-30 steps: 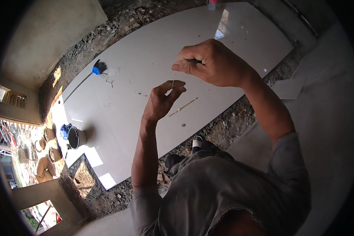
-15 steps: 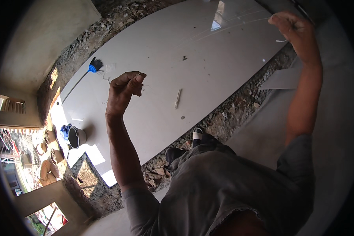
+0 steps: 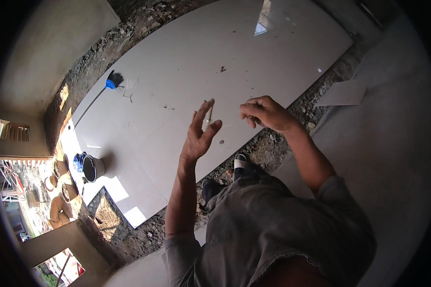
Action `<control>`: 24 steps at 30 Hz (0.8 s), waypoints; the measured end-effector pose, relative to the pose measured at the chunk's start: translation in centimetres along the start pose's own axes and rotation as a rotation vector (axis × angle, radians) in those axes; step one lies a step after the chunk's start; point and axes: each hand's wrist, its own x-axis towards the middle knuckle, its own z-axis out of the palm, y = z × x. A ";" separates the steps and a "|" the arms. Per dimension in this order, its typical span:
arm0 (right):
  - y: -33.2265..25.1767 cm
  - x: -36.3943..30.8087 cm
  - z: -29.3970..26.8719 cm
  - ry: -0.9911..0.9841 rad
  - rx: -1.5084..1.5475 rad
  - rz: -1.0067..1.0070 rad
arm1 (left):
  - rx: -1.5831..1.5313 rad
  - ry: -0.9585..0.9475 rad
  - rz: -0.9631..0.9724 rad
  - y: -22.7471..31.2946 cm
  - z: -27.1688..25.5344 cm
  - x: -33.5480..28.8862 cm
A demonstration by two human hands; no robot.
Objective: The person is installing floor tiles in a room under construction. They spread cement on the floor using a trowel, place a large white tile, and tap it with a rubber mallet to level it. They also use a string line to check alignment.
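My left hand [image 3: 199,135] is over the middle of the large pale glossy slab, thumb and fingers spread apart. A thin pale stick-like piece [image 3: 209,117] shows between its thumb and fingers; whether it touches the hand I cannot tell. To the right, a short gap away, is my right hand [image 3: 266,114], its fingers curled and thumb pressed in on a thin string that is barely visible. Beneath both hands spreads the pale slab [image 3: 177,71], with dark specks and a small dark lump [image 3: 221,142] on it.
A blue-headed broom [image 3: 111,83] lies on the slab at the left. Nearer, a dark bucket [image 3: 93,167] stands by a blue item. Rubble [image 3: 273,138] lines the slab's edges. An off-cut pale sheet [image 3: 342,93] lies at the right. My feet are at the near edge.
My right hand has come down and left from the far right, near my left hand. My left hand has moved right and opened. The string strands no longer stretch across the slab.
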 end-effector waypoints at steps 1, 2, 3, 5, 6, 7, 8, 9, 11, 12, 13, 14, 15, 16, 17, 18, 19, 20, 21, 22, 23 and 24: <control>0.1 0.3 0.5 -0.023 -0.018 -0.014 | -0.030 -0.090 0.037 1.1 1.9 0.4; 0.2 0.5 0.7 -0.046 -0.029 -0.016 | -0.254 -0.119 -0.006 2.1 3.8 0.3; 0.3 0.7 0.8 -0.034 -0.048 -0.007 | -0.540 -0.214 -0.096 2.7 4.5 0.6; 0.5 0.8 0.7 -0.054 -0.056 -0.030 | -0.475 -0.018 -0.177 3.3 5.3 0.2; 0.5 0.7 0.6 -0.051 -0.088 0.010 | -0.413 -0.011 -0.231 3.2 5.1 -0.1; 0.5 0.7 0.5 -0.050 -0.095 0.017 | -0.352 -0.003 -0.288 3.0 4.6 -0.5; 0.6 0.5 0.4 -0.041 -0.100 0.021 | -0.273 0.010 -0.379 2.7 4.2 -0.9; 0.6 0.5 0.3 -0.022 -0.106 0.019 | -0.299 0.039 -0.338 2.4 4.1 -1.3; 0.7 0.3 0.3 -0.017 -0.084 -0.024 | -0.322 0.094 -0.323 1.9 3.8 -1.8; 0.7 0.3 0.3 -0.033 -0.070 -0.044 | -0.333 0.114 -0.325 1.7 3.6 -2.1; 0.8 0.4 0.4 -0.016 -0.065 -0.064 | -0.352 0.120 -0.325 1.6 3.6 -2.2; 0.9 0.4 0.5 -0.023 -0.058 -0.079 | -0.373 0.124 -0.335 1.6 3.6 -2.3; 1.0 0.5 0.6 -0.029 -0.050 -0.093 | -0.355 0.137 -0.364 1.5 3.6 -2.4; 1.1 0.6 0.6 -0.027 -0.050 -0.103 | -0.337 0.147 -0.405 1.5 3.7 -2.4; 1.1 0.7 0.6 -0.025 -0.052 -0.114 | -0.318 0.168 -0.456 1.5 3.7 -2.5; 1.1 0.7 0.6 -0.022 -0.054 -0.126 | -0.345 0.177 -0.428 1.4 3.7 -2.5; 1.0 0.8 0.6 -0.012 -0.066 -0.122 | -0.369 0.196 -0.411 1.4 3.8 -2.6; 0.9 0.8 0.6 -0.002 -0.078 -0.119 | -0.402 0.201 -0.381 1.3 3.9 -2.7; 0.7 0.8 0.5 0.007 -0.085 -0.119 | -0.427 0.217 -0.400 1.2 3.9 -2.8; 0.5 0.8 0.5 0.020 -0.089 -0.113 | -0.463 0.217 -0.404 1.0 3.9 -3.0; 0.2 0.7 0.5 0.033 -0.090 -0.110 | -0.498 0.220 -0.415 0.9 3.9 -3.0; 0.0 0.7 0.4 0.064 -0.105 -0.063 | -0.491 0.226 -0.393 0.7 4.0 -3.1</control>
